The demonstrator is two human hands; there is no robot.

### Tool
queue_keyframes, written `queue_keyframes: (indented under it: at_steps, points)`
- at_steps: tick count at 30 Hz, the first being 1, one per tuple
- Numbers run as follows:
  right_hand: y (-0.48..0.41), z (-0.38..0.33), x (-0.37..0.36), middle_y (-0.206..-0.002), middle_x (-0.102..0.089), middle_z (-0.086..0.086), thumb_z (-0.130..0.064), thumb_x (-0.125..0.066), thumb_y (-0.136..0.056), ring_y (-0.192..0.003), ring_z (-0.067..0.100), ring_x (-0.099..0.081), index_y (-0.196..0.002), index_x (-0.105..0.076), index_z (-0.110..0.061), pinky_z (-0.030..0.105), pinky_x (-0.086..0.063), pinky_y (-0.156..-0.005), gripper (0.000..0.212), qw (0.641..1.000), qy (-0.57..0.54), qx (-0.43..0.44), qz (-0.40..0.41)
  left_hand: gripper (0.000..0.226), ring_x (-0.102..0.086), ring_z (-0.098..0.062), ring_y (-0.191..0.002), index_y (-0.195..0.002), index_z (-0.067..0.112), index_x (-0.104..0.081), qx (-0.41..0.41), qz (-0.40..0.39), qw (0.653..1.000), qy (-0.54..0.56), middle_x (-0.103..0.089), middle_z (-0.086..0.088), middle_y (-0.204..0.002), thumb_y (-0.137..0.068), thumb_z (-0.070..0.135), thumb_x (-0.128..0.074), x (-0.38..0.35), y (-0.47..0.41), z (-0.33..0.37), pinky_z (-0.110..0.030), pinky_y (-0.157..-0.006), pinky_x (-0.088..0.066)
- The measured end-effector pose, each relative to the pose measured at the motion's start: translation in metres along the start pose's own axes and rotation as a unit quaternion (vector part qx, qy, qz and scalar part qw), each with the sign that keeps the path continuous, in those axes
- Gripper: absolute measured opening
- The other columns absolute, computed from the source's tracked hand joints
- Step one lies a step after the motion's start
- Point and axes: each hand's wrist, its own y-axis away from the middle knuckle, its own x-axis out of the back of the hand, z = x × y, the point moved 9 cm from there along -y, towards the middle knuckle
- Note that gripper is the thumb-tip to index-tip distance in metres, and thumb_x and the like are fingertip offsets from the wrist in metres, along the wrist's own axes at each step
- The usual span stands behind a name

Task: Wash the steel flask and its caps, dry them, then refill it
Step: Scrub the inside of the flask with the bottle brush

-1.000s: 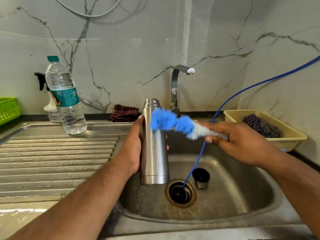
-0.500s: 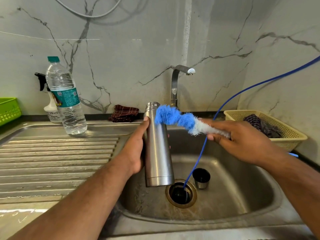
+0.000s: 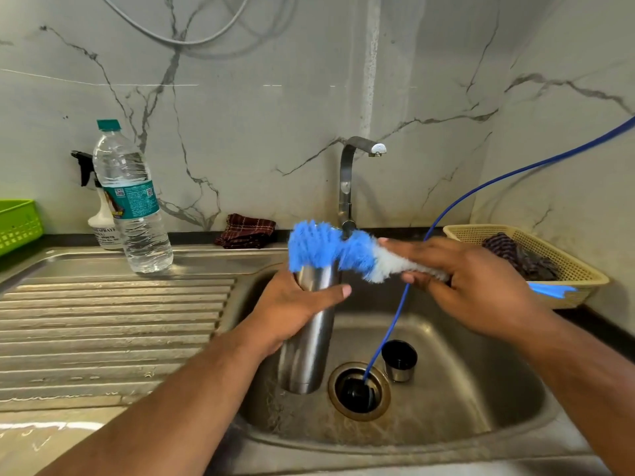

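Steel flask [image 3: 309, 345]: held upright with a slight tilt over the sink [image 3: 481, 400], just left of the drain [image 3: 359, 391]. Whether its base touches the basin floor cannot be told. Left hand [image 3: 292, 304]: wrapped round the upper body of the flask, thumb across the front, firm hold. Steel cap [image 3: 398, 360]: stands open end up on the basin floor, just right of the drain, apart from the flask. Blue hose [image 3: 481, 187]: its end drops into the drain opening; the rest runs up and off to the right across the wall.

Right hand [image 3: 474, 290]: fingers curled round the white bristled neck of a bottle brush [image 3: 330, 249], with the blue handle end showing beyond the palm. The blue bristle head lies across the flask's mouth and hides it; whether any bristles are inside cannot be told.

Draining board [image 3: 103, 321]: ribbed steel, left of the basin, wet at the near edge. Plastic water bottle [image 3: 134, 207]: upright at the back of the board, capped, partly full. Spray bottle [image 3: 99, 225]: directly behind it, partly hidden. Green basket [image 3: 17, 221]: at the far left edge. Checked cloth [image 3: 247, 230]: folded against the wall, behind the basin. Tap [image 3: 347, 180]: behind the brush, spout turned right, no water visible. Beige basket [image 3: 577, 276]: on the right counter, holding a dark striped cloth [image 3: 519, 255]. Marble wall [image 3: 240, 115]: grey-veined, with a grey cable [image 3: 192, 41] looping across the top.
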Motion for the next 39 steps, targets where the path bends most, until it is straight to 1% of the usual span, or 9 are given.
queue_keyframes:
  at_steps: [2,5,8,13,21,24,28,31,39]
  points:
    - [-0.004,0.001,-0.005,-0.100,-0.058,-0.016,-0.056,-0.046,-0.095,-0.083,0.011,-0.060,-0.142,-0.023,-0.076,0.043,-0.056,-0.064,0.056,0.999,0.031,-0.014,-0.006,0.070,-0.068,-0.003,-0.095,-0.124,0.033,-0.061,-0.024,0.033,0.994,-0.100,-0.071,0.014,-0.105,-0.065,0.056,-0.090,0.003,-0.002,0.002,-0.020,-0.080,-0.052]
    - [-0.004,0.013,0.004,-0.091,-0.054,-0.017,-0.051,-0.050,-0.095,-0.077,0.006,-0.054,-0.135,-0.025,-0.080,0.039,-0.053,-0.061,0.056,1.000,0.019,-0.012,0.011,0.064,-0.065,-0.002,-0.086,-0.119,0.029,-0.054,-0.022,0.075,0.992,-0.104,-0.067,0.012,-0.100,-0.069,0.048,-0.091,0.013,0.000,0.005,-0.017,-0.064,-0.047]
    - [0.003,0.029,0.014,-0.085,-0.049,-0.023,-0.042,-0.059,-0.096,-0.075,-0.001,-0.051,-0.129,-0.026,-0.084,0.031,-0.042,-0.056,0.064,0.999,0.016,-0.041,0.013,0.062,-0.069,-0.006,-0.090,-0.121,0.029,-0.058,-0.016,0.089,0.995,-0.030,-0.072,0.009,-0.105,-0.071,0.043,-0.091,0.022,-0.004,0.001,-0.022,-0.071,-0.052]
    - [-0.002,0.001,-0.003,-0.097,-0.059,-0.018,-0.049,-0.052,-0.094,-0.083,0.008,-0.058,-0.142,-0.038,-0.068,0.041,-0.054,-0.064,0.053,1.000,-0.006,-0.025,-0.002,0.050,-0.068,0.001,-0.099,-0.119,0.034,-0.067,-0.052,0.046,0.997,-0.039,-0.074,0.016,-0.107,-0.075,0.047,-0.088,0.005,-0.003,0.004,-0.023,-0.087,-0.053]
    - [0.003,0.027,0.017,-0.090,-0.059,-0.032,-0.038,-0.066,-0.095,-0.079,-0.004,-0.057,-0.128,-0.037,-0.082,0.029,-0.044,-0.060,0.062,0.997,-0.044,-0.049,0.031,0.061,-0.070,-0.006,-0.092,-0.122,0.032,-0.058,-0.039,0.078,0.996,0.011,-0.071,0.010,-0.105,-0.072,0.044,-0.090,0.019,0.000,0.007,-0.022,-0.074,-0.053]
    - [0.003,0.026,0.019,-0.088,-0.063,-0.031,-0.038,-0.066,-0.095,-0.081,-0.004,-0.059,-0.129,-0.039,-0.080,0.032,-0.049,-0.064,0.060,0.997,-0.046,-0.056,0.022,0.063,-0.071,-0.008,-0.093,-0.122,0.033,-0.057,-0.036,0.086,0.995,0.022,-0.071,0.008,-0.106,-0.070,0.044,-0.092,0.020,0.000,0.005,-0.029,-0.079,-0.058]
    - [0.004,0.039,0.027,-0.109,-0.073,-0.017,-0.043,-0.061,-0.095,-0.095,0.010,-0.067,-0.132,-0.044,-0.075,0.041,-0.058,-0.080,0.052,0.996,-0.016,-0.081,0.029,0.061,-0.070,-0.010,-0.096,-0.121,0.036,-0.057,-0.039,0.097,0.994,0.034,-0.071,0.008,-0.106,-0.070,0.040,-0.092,0.026,0.000,0.005,-0.034,-0.085,-0.059]
    - [0.004,0.040,0.025,-0.110,-0.072,-0.016,-0.049,-0.057,-0.094,-0.095,0.014,-0.066,-0.131,-0.038,-0.078,0.042,-0.058,-0.078,0.051,0.995,0.006,-0.092,0.025,0.059,-0.070,-0.010,-0.093,-0.119,0.034,-0.057,-0.055,0.074,0.996,0.012,-0.071,0.007,-0.103,-0.072,0.030,-0.092,0.021,0.002,0.011,-0.025,-0.077,-0.056]
    - [0.002,0.036,0.016,-0.112,-0.074,-0.012,-0.055,-0.053,-0.092,-0.104,0.019,-0.067,-0.124,-0.028,-0.087,0.043,-0.057,-0.083,0.052,0.996,0.005,-0.084,0.021,0.056,-0.072,-0.012,-0.092,-0.116,0.030,-0.062,-0.068,0.025,0.997,0.019,-0.074,0.004,-0.101,-0.070,0.022,-0.093,0.014,0.000,0.013,-0.031,-0.081,-0.059]
